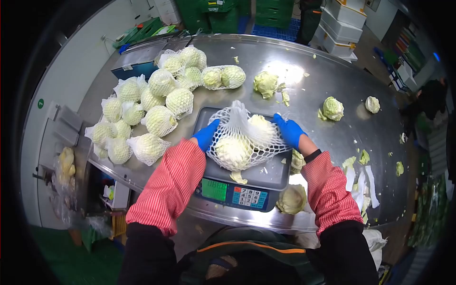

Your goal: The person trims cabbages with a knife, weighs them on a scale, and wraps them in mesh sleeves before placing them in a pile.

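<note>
My left hand, in a blue glove, grips the left edge of a white foam net. The blue-gloved right hand grips the net's right side, so that it is spread wide. Two pale cabbages lie in the net, one at the front and one behind it. Net and cabbages rest on the grey tray of a scale, which has a lit green display and a keypad at the front. A loose leaf piece lies on the tray before the front cabbage.
Many netted cabbages are heaped on the metal table at left. Bare cabbages stand behind, to the right and beside the scale. Leaf scraps are scattered at right. A person is at the far right.
</note>
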Demonstrator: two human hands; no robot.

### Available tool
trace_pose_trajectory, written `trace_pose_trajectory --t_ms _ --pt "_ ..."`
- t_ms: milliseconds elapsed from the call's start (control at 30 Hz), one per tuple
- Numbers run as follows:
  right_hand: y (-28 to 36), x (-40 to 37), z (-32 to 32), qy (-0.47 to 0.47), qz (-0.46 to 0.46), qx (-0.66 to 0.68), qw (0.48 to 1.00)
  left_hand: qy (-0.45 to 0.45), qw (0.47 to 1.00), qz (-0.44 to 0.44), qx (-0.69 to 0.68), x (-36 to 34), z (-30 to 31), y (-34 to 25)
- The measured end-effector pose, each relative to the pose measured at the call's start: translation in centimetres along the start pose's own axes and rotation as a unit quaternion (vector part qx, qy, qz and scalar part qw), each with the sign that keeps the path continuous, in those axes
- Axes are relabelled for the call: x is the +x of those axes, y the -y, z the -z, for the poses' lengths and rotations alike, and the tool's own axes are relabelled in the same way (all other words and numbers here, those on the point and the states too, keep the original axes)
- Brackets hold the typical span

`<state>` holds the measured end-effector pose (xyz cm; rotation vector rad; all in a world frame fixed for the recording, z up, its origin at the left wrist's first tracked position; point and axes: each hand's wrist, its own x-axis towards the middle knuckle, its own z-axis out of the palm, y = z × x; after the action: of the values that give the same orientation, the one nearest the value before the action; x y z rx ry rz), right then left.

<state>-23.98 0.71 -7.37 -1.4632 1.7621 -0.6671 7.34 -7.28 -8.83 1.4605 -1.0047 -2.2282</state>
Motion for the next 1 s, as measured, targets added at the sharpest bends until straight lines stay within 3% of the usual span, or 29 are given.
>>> trace_pose_trajectory --t_ms 33,100,167,200,233,267,333,367,400,433,467,500,567,633,700,733,767,833,933,1000 --pt "0.8 0.2 0.3 0.030 -0.094 0.071 0.993 0.004 0.999 0.011 -0.049 0.3 -0.9 0.1" --pt "1.5 -1.4 0.6 0.021 -0.098 0.157 0.982 0.015 0.989 0.032 -0.144 0.7 -1.7 0.1" --pt "1.1 -2.2 -0.2 0.003 -0.070 0.242 0.968 -0.064 0.982 -0.097 0.151 0.2 -1.0 0.7" --pt "1.3 -2.9 0.2 -0.005 -0.027 0.065 0.997 -0.102 0.937 -0.157 0.295 -0.4 -0.3 1.3" --pt "1.6 -3.3 0.2 -0.031 -0.006 -0.006 0.999 -0.135 0.866 -0.212 0.432 -1.0 0.1 1.7" --pt "1.5 -3.7 0.0 -0.056 0.014 -0.076 0.995 -0.180 0.814 -0.282 0.475 -2.9 -0.3 1.3" --pt "5.3 -6.9 0.9 -0.110 0.078 -0.197 0.971 -0.264 0.844 -0.367 0.288 -6.6 -1.7 0.7" --pt "8.7 -8.9 1.4 -0.133 0.033 -0.067 0.988 -0.336 0.898 -0.279 0.044 -6.7 -1.7 1.3" --pt "10.4 -11.0 1.0 -0.119 0.069 -0.090 0.986 -0.279 0.891 -0.273 0.231 -8.1 1.0 1.8" --pt "10.2 -12.3 -0.3 -0.099 0.133 -0.032 0.986 -0.145 0.941 -0.297 0.078 -3.3 9.7 7.0" --pt "10.4 -14.0 -0.4 -0.043 0.219 -0.063 0.973 -0.196 0.929 -0.279 0.143 -5.7 10.6 6.9" --pt "10.1 -15.0 -1.1 -0.029 0.294 -0.058 0.954 -0.244 0.931 -0.246 0.116 -8.2 10.2 6.4" --pt "8.2 -16.7 -0.2 -0.018 0.243 -0.080 0.967 -0.302 0.929 -0.201 0.075 -11.4 10.9 6.9" --pt "4.7 -17.2 2.5 -0.095 0.083 -0.051 0.991 -0.333 0.927 -0.150 0.088 -14.5 12.4 8.8" --pt "-1.5 -17.4 6.0 -0.250 -0.027 -0.188 0.949 -0.338 0.931 -0.062 0.123 -17.2 13.3 11.6" --pt "-4.5 -17.8 8.2 -0.262 -0.089 -0.257 0.926 -0.332 0.932 -0.012 0.145 -18.5 13.3 12.9" --pt "-7.0 -18.4 10.2 -0.274 -0.151 -0.321 0.894 -0.318 0.932 0.044 0.168 -19.9 13.3 14.3" --pt "-7.1 -20.5 14.5 -0.143 -0.292 -0.363 0.873 -0.274 0.922 0.161 0.220 -22.5 12.4 15.8" --pt "-9.1 -24.5 16.2 -0.084 -0.144 -0.040 0.985 -0.163 0.904 0.251 0.306 -24.7 8.5 14.0" --pt "-9.1 -26.8 16.4 -0.058 -0.088 -0.047 0.993 -0.082 0.912 0.213 0.340 -23.7 4.0 11.2"
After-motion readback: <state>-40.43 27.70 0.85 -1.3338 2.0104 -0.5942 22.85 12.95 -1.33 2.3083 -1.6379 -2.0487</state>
